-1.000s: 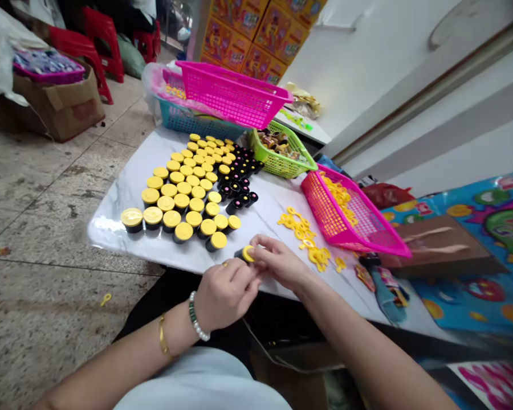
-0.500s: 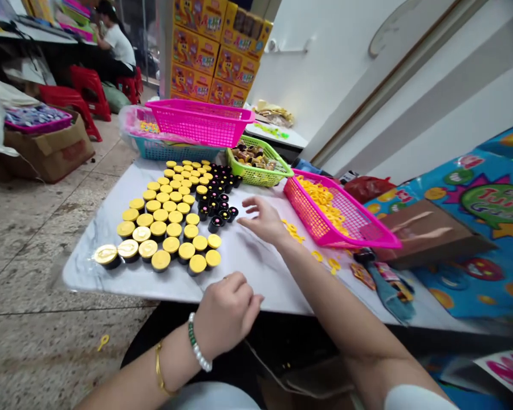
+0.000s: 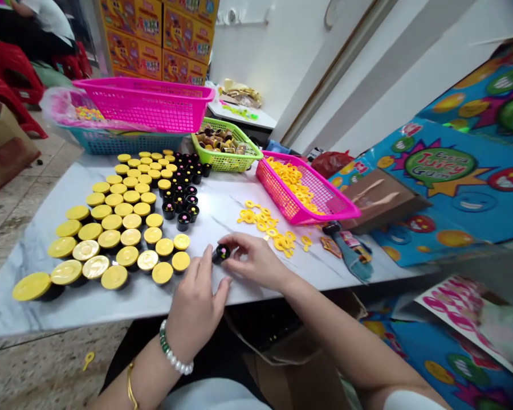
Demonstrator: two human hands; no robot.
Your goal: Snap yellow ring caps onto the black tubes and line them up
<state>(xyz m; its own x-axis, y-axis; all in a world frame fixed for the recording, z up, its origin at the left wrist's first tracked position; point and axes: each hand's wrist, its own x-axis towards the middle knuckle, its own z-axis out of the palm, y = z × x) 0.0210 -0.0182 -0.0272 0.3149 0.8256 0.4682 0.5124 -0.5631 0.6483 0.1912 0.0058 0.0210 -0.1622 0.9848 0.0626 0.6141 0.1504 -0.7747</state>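
Note:
A small black cup with pink and yellow bits inside is tilted just above the table's near part. My right hand pinches it between thumb and fingers. On its other side is my left hand, thumb spread away from the fingers; the fingertips come close to the cup, and whether they touch it I cannot tell. To the left stand rows of black cups with yellow lids. Beyond my hands, several uncapped black cups hold pink and yellow bits. Loose yellow ring-shaped pieces lie right of them.
A pink basket of yellow rings stands at the right, with a green basket of brown-and-gold pieces behind. Farther left, another pink basket sits on a blue one. Scissors-like blue tool and cartons are at the right.
My right hand has come back toward me from the uncapped cups with one black cup. My left hand has opened from a loose fist and moved toward it. The view has shifted.

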